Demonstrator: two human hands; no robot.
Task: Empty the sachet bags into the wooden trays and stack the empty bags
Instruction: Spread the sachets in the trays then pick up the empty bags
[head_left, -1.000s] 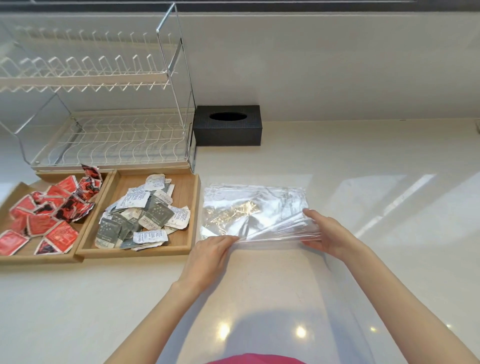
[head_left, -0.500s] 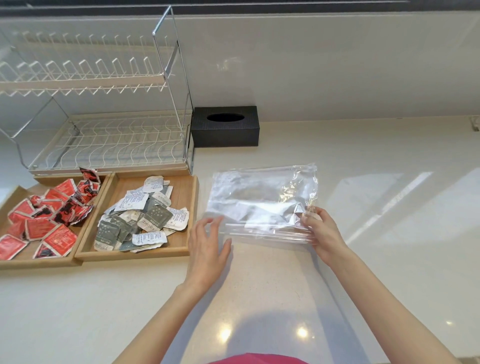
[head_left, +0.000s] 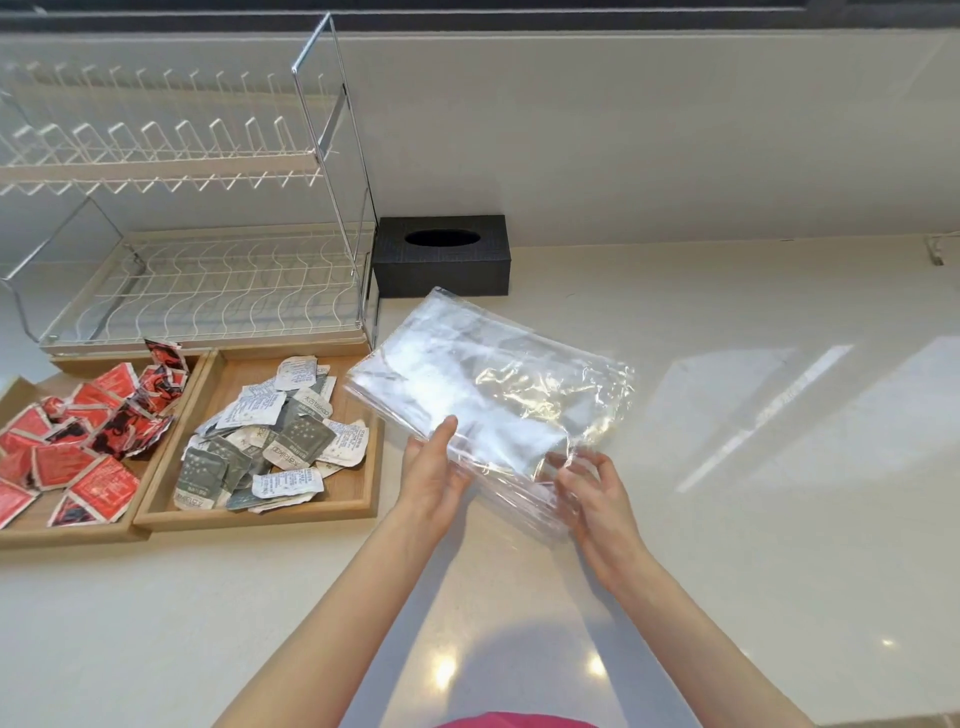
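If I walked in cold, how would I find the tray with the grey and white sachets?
Start at the white wire dish rack on the counter's left. Two wooden trays sit side by side in front of it; take the right-hand tray, nearest the clear plastic bags the person is holding. Its grey and white sachets set it apart from the neighbouring tray, which holds red sachets.

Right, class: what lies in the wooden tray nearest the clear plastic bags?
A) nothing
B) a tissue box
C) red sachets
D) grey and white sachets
D: the wooden tray beside the clear plastic bags holds grey and white sachets; the red sachets fill the tray further left.
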